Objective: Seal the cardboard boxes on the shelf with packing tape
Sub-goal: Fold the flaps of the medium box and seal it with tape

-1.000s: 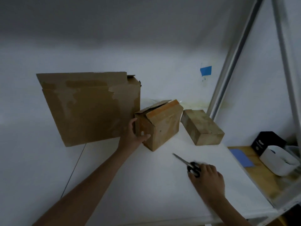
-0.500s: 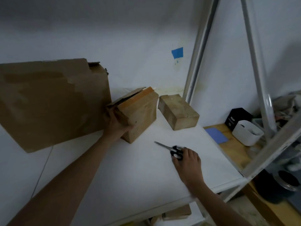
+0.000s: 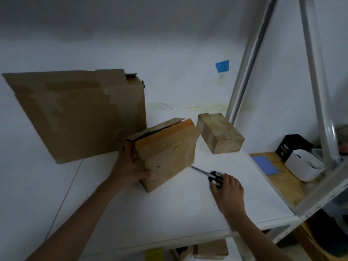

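Status: middle box (image 3: 167, 153) held on shelf (image 3: 169, 213).
The left hand (image 3: 130, 170) grasps its 8 o'clock corner; the right hand (image 3: 228, 193) covers the scissors (image 3: 212, 176) handles at 4 o'clock, grip not discernible.

A white shelf board (image 3: 169, 213) carries three cardboard boxes: a large box (image 3: 81, 113) at left, a medium box (image 3: 167, 155) (orange tape along its top), a small box (image 3: 219, 135), and black-handled scissors (image 3: 207, 173) just beside the medium one.
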